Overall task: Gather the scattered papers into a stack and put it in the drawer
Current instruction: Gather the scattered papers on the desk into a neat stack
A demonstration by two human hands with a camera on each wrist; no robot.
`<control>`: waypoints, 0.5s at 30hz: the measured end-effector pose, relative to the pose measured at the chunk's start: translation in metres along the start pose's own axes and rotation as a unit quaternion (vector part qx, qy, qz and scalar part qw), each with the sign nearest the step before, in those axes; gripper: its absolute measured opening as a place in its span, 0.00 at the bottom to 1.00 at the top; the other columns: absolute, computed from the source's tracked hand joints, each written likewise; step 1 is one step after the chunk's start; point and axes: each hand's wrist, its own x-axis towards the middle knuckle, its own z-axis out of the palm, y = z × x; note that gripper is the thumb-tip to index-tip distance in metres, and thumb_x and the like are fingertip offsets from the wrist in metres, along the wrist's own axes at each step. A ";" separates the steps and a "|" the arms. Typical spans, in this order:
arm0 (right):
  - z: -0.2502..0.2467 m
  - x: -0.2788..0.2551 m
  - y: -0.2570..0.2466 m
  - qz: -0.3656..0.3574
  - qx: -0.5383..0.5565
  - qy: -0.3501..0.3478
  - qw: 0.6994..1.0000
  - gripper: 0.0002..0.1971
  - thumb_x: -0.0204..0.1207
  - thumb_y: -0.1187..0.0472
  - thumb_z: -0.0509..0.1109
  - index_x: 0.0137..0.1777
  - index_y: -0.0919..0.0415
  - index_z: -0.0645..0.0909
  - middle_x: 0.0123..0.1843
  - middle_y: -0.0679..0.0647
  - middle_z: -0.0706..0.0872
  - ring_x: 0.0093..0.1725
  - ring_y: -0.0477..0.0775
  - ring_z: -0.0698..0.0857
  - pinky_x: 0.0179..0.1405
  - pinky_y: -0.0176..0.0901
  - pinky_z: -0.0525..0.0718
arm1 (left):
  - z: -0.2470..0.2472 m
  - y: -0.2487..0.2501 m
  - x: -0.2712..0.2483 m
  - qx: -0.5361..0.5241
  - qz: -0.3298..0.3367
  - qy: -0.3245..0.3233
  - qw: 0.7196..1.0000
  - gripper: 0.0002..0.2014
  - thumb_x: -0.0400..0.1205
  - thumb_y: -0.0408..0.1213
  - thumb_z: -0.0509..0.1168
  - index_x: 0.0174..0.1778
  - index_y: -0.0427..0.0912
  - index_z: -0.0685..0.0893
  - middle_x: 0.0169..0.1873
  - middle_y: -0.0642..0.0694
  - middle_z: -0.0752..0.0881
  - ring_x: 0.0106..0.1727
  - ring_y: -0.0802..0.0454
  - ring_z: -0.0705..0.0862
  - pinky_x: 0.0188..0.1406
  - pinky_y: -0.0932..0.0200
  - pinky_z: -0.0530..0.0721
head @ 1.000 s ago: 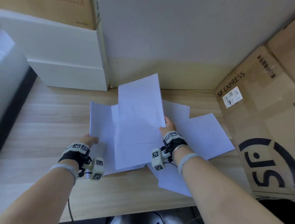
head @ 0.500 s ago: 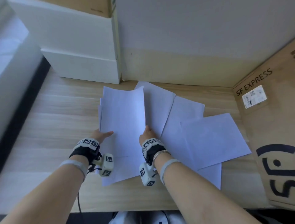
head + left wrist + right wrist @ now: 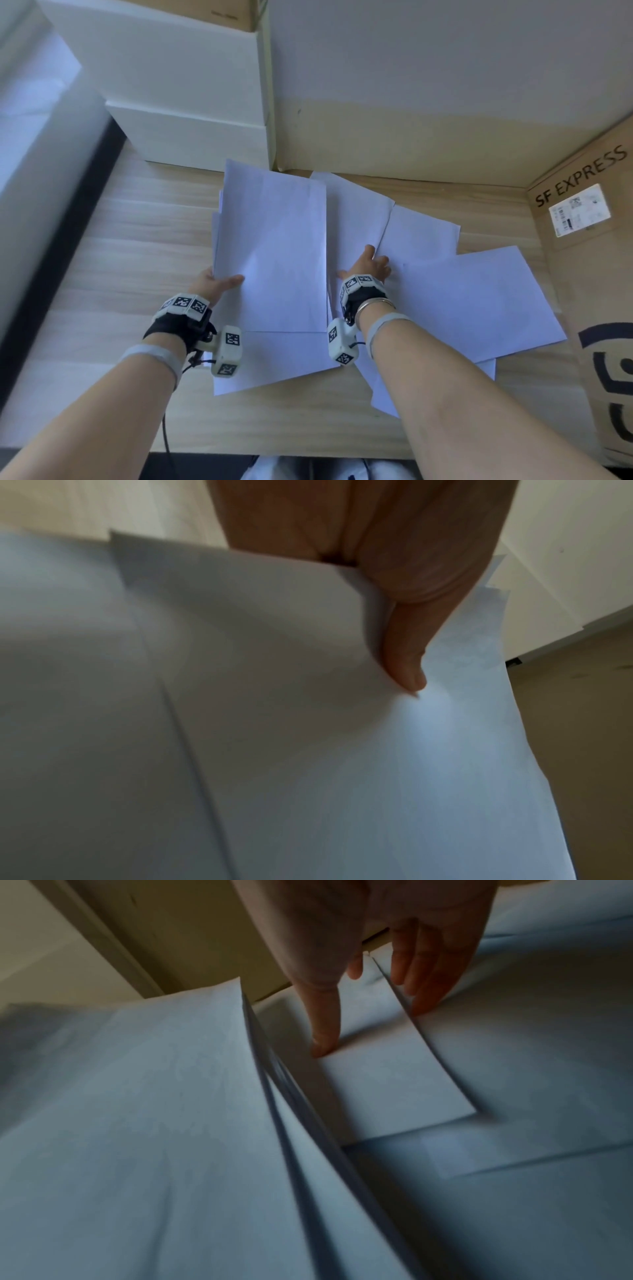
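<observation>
Papers point(image 3: 274, 253) — thin, smooth white sheets, a few gathered unevenly — are pinched at their near left edge by the left hand point(image 3: 214, 284), thumb on top. Beside them to the right, the right hand point(image 3: 368, 269) lies with fingers spread and straight on loose overlapping sheets point(image 3: 472, 301) on the pale wood-grain desk point(image 3: 137, 240) — a brown cardboard box point(image 3: 589, 274) further right.

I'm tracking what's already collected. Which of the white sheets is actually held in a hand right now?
The bundle of sheets at the left: the left hand grips its left edge, thumb on top. The sheets to the right lie on the desk.
</observation>
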 end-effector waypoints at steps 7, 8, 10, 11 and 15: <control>-0.020 0.004 0.011 0.012 0.153 -0.030 0.988 0.43 0.77 0.70 0.69 0.83 0.47 0.48 0.73 0.65 0.74 0.68 0.63 0.80 0.61 0.48 0.78 | 0.006 -0.001 0.007 0.000 0.002 -0.031 1.000 0.22 0.75 0.34 0.71 0.64 0.31 0.80 0.59 0.27 0.85 0.52 0.39 0.84 0.63 0.35 0.80; -0.025 0.005 0.016 0.029 0.170 -0.016 0.985 0.37 0.77 0.69 0.68 0.82 0.52 0.55 0.72 0.65 0.76 0.67 0.63 0.81 0.61 0.48 0.79 | 0.008 0.000 0.007 0.006 0.000 -0.033 0.999 0.23 0.75 0.36 0.72 0.65 0.31 0.80 0.59 0.28 0.85 0.53 0.37 0.84 0.63 0.34 0.80; -0.037 0.008 0.029 0.043 0.166 0.006 0.985 0.23 0.79 0.65 0.66 0.74 0.65 0.70 0.69 0.65 0.81 0.66 0.64 0.82 0.62 0.49 0.80 | 0.012 0.004 0.008 0.018 0.002 -0.036 0.999 0.25 0.74 0.38 0.73 0.66 0.32 0.79 0.59 0.29 0.85 0.54 0.36 0.84 0.63 0.35 0.80; -0.041 0.010 0.037 0.049 0.161 0.015 0.986 0.20 0.79 0.64 0.65 0.70 0.68 0.74 0.68 0.64 0.82 0.66 0.64 0.82 0.62 0.49 0.80 | 0.015 0.008 0.007 0.021 0.004 -0.037 0.999 0.25 0.75 0.37 0.72 0.66 0.32 0.79 0.59 0.29 0.85 0.53 0.37 0.84 0.63 0.36 0.81; -0.062 0.015 0.077 0.106 0.195 0.052 0.974 0.18 0.80 0.63 0.63 0.68 0.67 0.77 0.66 0.63 0.84 0.64 0.64 0.83 0.61 0.49 0.81 | 0.030 0.019 0.007 0.025 0.007 -0.054 0.998 0.25 0.75 0.37 0.72 0.66 0.32 0.79 0.57 0.30 0.85 0.53 0.35 0.85 0.62 0.35 0.81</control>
